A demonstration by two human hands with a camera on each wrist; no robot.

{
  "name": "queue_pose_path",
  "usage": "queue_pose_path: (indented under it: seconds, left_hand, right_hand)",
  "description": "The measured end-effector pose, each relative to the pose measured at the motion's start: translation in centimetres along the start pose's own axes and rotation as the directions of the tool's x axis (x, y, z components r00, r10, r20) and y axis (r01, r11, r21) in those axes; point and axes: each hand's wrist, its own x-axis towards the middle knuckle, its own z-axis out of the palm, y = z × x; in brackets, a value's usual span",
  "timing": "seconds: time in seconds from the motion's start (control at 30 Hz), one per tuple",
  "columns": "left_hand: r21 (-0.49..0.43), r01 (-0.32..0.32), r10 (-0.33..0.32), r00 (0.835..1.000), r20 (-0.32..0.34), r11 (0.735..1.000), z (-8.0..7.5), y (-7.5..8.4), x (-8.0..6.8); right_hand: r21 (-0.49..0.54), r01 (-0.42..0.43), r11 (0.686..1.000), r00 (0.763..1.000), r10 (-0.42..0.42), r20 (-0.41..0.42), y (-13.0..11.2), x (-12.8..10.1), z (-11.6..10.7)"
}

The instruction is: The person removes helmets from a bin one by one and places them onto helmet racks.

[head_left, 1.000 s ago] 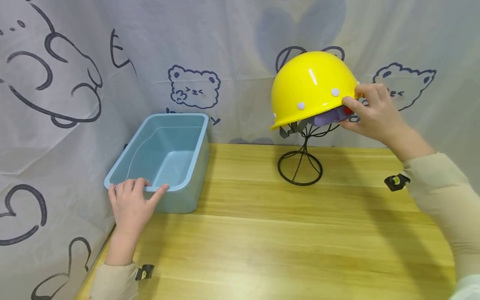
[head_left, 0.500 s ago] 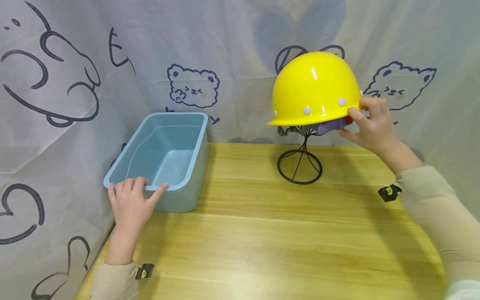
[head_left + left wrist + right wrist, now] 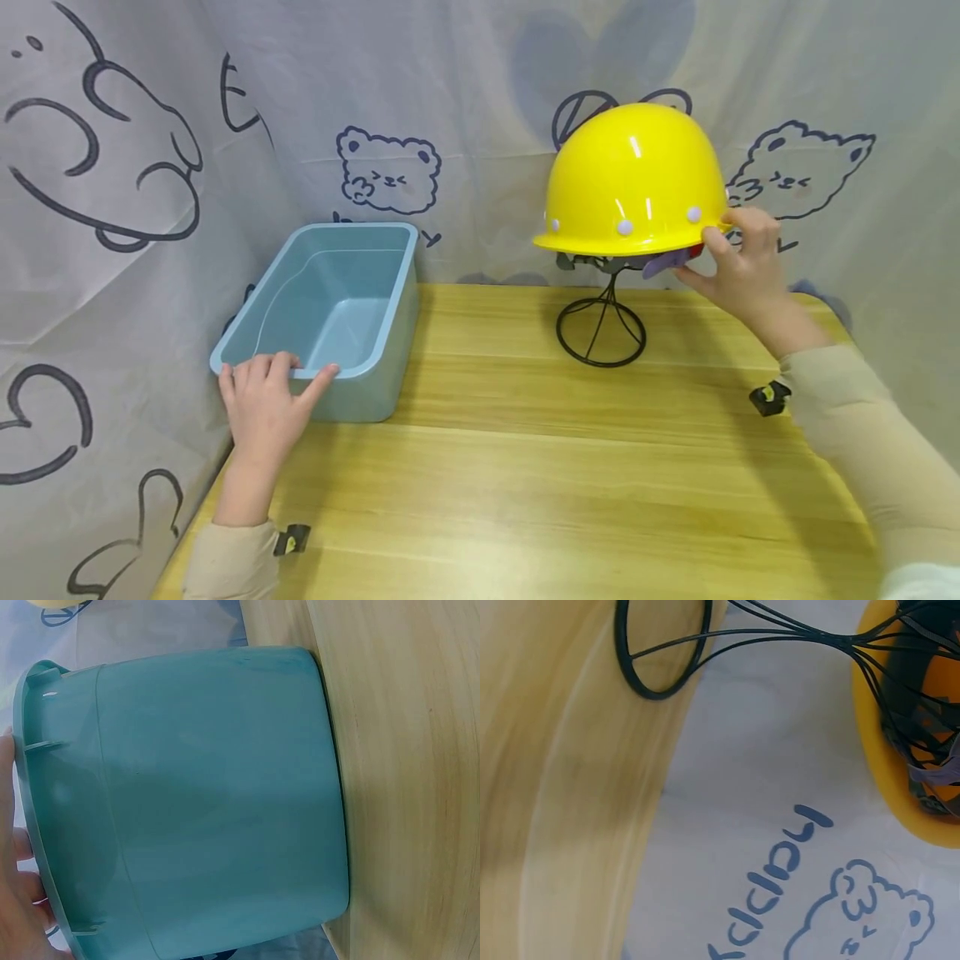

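At the right, a yellow hard hat (image 3: pixel 637 183) with white rivets sits low over a black wire stand (image 3: pixel 600 332), brim nearly level. My right hand (image 3: pixel 750 271) pinches the brim at its right side, thumb below near the purple inner strap (image 3: pixel 666 262). In the right wrist view, the wires of the stand reach up inside the hat (image 3: pixel 881 765); that hand is out of that view. My left hand (image 3: pixel 268 408) holds the near rim of a blue-green plastic tub (image 3: pixel 401 333), fingers over the edge. The left wrist view shows the tub's outer wall (image 3: pixel 210 795).
A light wooden table (image 3: pixel 525 492) carries the tub and the stand. White cloth (image 3: pixel 480 200) with bear drawings hangs behind and along the left side. The tub stands close to the left cloth.
The hard hat has tipped from a slant to nearly level, its right side lowering over the stand. My right hand has moved down with it. The left hand stays on the tub rim.
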Motion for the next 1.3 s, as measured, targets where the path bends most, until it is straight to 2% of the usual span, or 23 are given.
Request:
queue_pose_path:
  seconds: [0.2,0.4,0.67,0.83,1.07,1.3]
  left_hand:
    - [0.002,-0.006,0.006,1.000,0.003,1.000,0.2,-0.1,0.0]
    - [0.006,-0.011,0.011,1.000,-0.008,1.000,0.5,-0.2,0.1]
    - [0.004,-0.005,0.005,1.000,-0.005,1.000,0.4,-0.2,-0.1]
    - [-0.003,-0.005,0.005,1.000,-0.003,1.000,0.4,-0.3,-0.1]
    - [-0.004,0.011,-0.011,1.000,0.007,1.000,0.4,-0.3,-0.1]
    - [-0.003,0.017,-0.017,1.000,0.017,1.000,0.4,-0.3,-0.1]
  right_hand:
    - [0.024,-0.028,0.999,0.998,0.029,-0.048,-0.4,-0.6,0.7]
    - [0.013,-0.081,0.997,0.993,0.082,-0.081,-0.7,-2.3,1.5]
    - [0.025,-0.001,1.000,0.999,0.002,-0.036,-0.5,-4.3,1.5]
    - [0.072,-0.002,0.997,1.000,0.003,-0.008,-0.5,-4.6,1.2]
    - [0.161,0.054,0.986,0.999,-0.054,0.000,-0.8,-4.9,0.7]
    - [0.156,0.059,0.986,0.996,-0.069,0.059,-1.0,-5.3,-0.5]
